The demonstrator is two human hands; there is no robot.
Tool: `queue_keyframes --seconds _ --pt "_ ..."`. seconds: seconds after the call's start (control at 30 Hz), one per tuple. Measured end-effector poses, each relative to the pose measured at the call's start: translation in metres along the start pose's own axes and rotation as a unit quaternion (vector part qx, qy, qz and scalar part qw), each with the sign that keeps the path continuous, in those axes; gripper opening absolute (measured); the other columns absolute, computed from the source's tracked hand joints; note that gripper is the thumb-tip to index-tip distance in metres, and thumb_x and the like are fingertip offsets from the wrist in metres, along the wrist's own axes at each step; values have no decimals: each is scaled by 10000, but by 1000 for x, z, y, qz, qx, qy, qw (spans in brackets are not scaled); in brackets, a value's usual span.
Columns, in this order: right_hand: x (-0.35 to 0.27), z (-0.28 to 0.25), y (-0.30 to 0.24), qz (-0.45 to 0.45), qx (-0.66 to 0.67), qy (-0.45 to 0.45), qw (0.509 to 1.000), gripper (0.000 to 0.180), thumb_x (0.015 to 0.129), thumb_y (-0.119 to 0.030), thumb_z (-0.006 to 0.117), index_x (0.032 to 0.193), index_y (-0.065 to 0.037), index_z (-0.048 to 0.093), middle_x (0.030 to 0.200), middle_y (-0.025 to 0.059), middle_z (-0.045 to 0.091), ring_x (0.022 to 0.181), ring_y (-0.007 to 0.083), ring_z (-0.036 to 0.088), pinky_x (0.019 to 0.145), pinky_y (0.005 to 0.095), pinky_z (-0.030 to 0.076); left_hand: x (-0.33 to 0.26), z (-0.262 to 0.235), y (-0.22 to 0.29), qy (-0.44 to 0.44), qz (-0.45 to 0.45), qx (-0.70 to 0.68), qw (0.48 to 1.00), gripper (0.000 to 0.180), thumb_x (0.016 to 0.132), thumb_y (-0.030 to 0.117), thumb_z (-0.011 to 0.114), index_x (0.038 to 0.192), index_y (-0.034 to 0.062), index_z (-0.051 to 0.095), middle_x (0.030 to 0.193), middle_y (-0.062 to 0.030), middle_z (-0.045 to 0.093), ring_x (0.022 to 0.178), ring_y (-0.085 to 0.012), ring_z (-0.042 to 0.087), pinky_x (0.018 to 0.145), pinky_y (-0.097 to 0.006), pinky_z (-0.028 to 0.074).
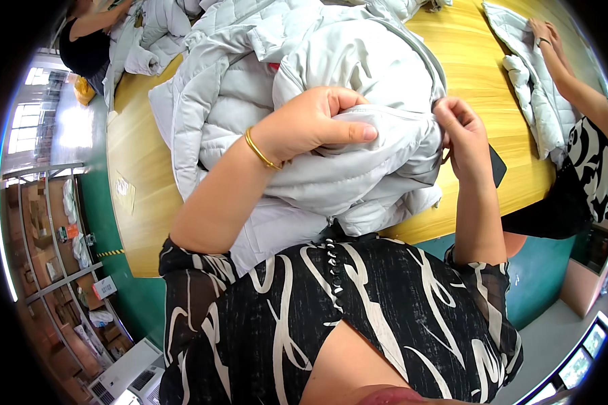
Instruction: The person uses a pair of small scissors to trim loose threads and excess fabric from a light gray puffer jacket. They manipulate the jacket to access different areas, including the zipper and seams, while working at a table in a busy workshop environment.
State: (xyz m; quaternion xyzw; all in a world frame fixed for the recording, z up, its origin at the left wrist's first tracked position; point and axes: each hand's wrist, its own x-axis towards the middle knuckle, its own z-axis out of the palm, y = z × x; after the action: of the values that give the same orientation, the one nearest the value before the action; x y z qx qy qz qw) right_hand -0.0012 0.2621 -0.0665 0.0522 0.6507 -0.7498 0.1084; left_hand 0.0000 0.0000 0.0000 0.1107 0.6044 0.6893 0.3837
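Note:
A pale grey quilted jacket (331,185) lies bunched on the table in front of me, its smooth lining (358,64) turned up at the middle. My left hand (317,125), below a gold bangle (260,150), is closed on a fold of the jacket, thumb on top; the other fingers are partly hidden under the fabric. At the right side of the same fold, my right hand (463,131) pinches the jacket's edge between thumb and fingers. A long seamed edge runs up from there along the lining. A small red spot shows near the collar.
The wooden table (145,196) has more pale jackets at the far left. A co-worker's hands (547,37) rest at another jacket (530,81) on the right; another person (91,40) stands far left. A dark flat object (497,167) lies beside my right wrist. Shelving (54,270) stands left.

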Motion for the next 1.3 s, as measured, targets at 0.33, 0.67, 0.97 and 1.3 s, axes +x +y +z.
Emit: queue_keyframes --seconds 0.33,0.67,0.97,1.3 --pt "-97 0 -28 -2 367 -188 911 178 894 -156 482 979 -2 508 926 118 487 636 123 493 491 209 446 2 8 -15 65 46 20 997 295 765 218 697 953 19 586 821 24 586 736 -35 515 663 -180 428" --pt "-110 32 -2 43 92 -264 959 329 911 -288 453 1071 -1 452 729 19 437 636 81 379 583 237 327 2 19 -16 118 219 252 935 283 729 124 703 951 36 550 893 3 553 840 -69 494 775 -212 401" --pt "-79 49 3 -280 -136 -8 950 231 864 -87 533 1067 2 468 847 32 481 731 96 436 669 214 382 4 20 -7 117 331 446 823 184 697 61 676 866 57 604 852 -23 614 825 -138 562 793 -255 402" --pt "-75 52 1 -271 -115 -12 956 247 827 -69 586 1043 7 494 850 39 504 723 95 468 659 212 403 3 36 5 158 248 467 834 96 709 43 658 792 30 610 788 -32 623 748 -117 569 718 -229 423"
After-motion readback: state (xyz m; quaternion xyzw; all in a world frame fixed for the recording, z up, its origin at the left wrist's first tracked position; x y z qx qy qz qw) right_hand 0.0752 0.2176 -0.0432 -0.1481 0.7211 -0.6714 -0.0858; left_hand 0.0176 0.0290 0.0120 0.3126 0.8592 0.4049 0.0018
